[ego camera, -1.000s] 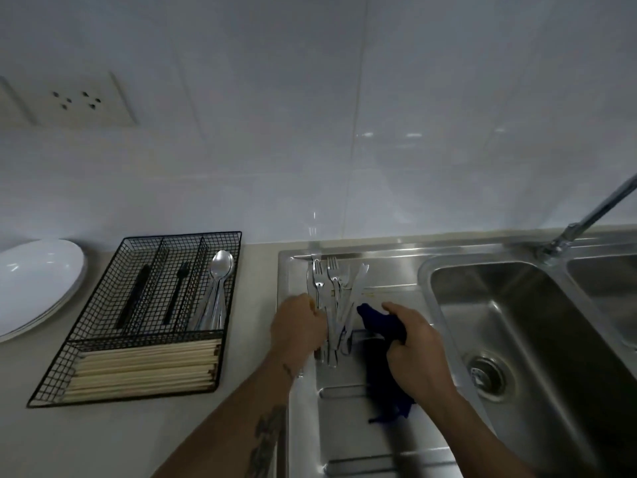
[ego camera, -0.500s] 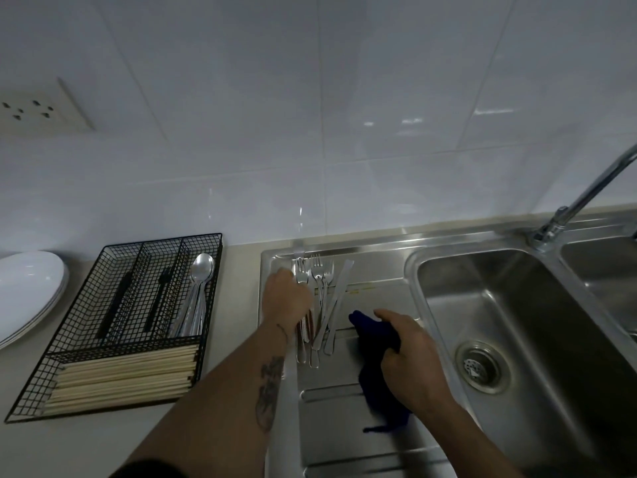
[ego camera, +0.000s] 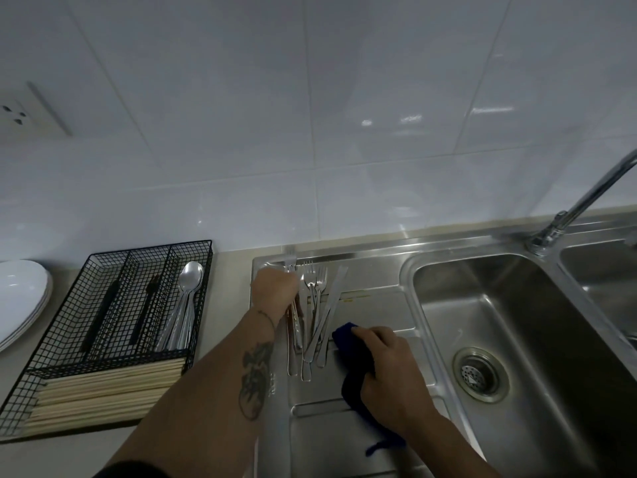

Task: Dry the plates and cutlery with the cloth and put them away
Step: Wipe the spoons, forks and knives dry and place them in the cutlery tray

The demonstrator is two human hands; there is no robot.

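L hand (ego camera: pixel 275 288) curled on fork (ego camera: pixel 294 312) mid-frame | R hand (ego camera: pixel 389 370) grips cloth (ego camera: pixel 355 360) | risk imo: wet handle slips, clatters into sink (ego camera: pixel 517 339)

Two bare forearms, left hand (ego camera: pixel 274 288) and right hand (ego camera: pixel 391 369) ungloved, dark tattoo (ego camera: pixel 255 379) along the left inner forearm, thin band or small marking at the left wrist, possibly a bracelet, dark sleeve edge (ego camera: pixel 134 470) at the lower frame.
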